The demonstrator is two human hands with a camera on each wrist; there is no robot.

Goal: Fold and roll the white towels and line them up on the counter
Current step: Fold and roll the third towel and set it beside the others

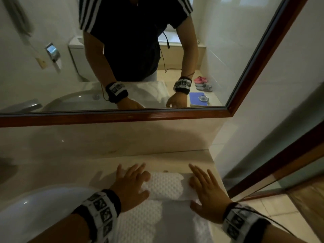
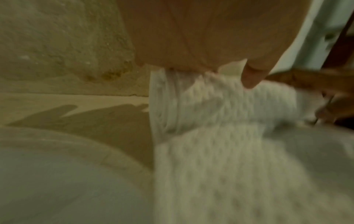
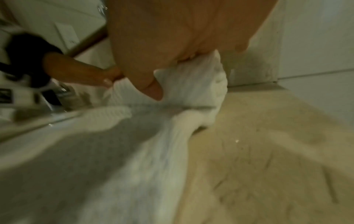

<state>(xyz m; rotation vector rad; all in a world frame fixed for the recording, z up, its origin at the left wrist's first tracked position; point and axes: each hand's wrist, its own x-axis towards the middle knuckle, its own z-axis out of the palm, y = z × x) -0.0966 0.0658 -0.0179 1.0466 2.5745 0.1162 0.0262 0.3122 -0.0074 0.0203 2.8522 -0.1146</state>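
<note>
Counter [image 1: 73,165] beige stone under mirror [image 1: 157,67]; both hands' fingers straight, flat on half-rolled towel [image 1: 164,186].

Towel [image 1: 164,186] roll ends hidden under both palms — its near length cut off; wrist views blurred.

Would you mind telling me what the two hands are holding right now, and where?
Nothing is gripped: the left hand and right hand press flat, fingers straight, on opposite ends of the rolled part of the white textured towel.

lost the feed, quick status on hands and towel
Left hand, right hand flat on the roll. White towel part rolled on counter. Nothing blocking.
</note>
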